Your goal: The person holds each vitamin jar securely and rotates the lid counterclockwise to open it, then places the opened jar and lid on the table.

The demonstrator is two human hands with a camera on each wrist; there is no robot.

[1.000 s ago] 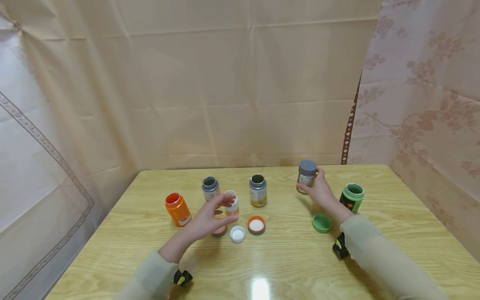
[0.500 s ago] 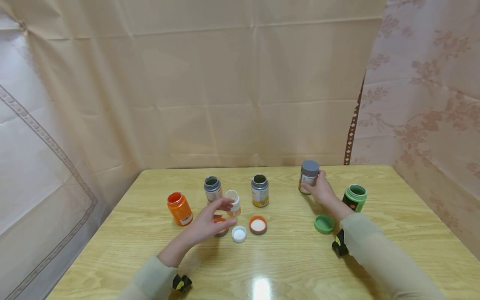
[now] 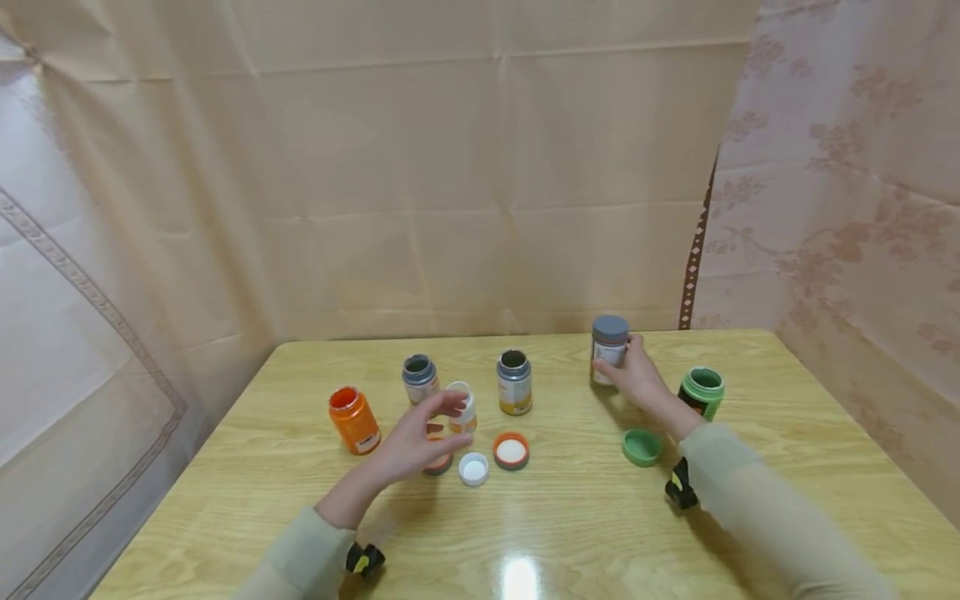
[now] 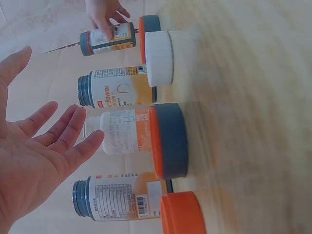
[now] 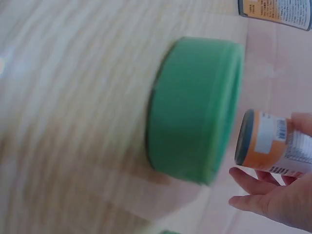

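My right hand (image 3: 637, 375) holds a bottle with a grey lid (image 3: 610, 350) upright at the back right, thumb on one side and fingers on the other. Whether its base touches the table I cannot tell. My left hand (image 3: 412, 437) hovers with fingers spread and nothing in them, close to an uncapped white bottle (image 3: 467, 417) that it partly covers. Below that hand lie a grey-and-orange lid (image 4: 170, 141), partly hidden in the head view, and a white lid (image 3: 473, 469). An orange lid (image 4: 183, 214) shows in the left wrist view.
Two uncapped grey-necked bottles, one left (image 3: 420, 379) and one central (image 3: 514, 383), stand behind. An orange jar (image 3: 355, 421) is far left, a green jar (image 3: 702, 392) right. A green lid (image 3: 641, 447) and another grey-and-orange lid (image 3: 511, 451) lie in front on the wooden table (image 3: 570, 533).
The grey-lidded bottle in my right hand is slightly higher and a little further left. My left hand has hardly moved; the head view has shifted slightly.
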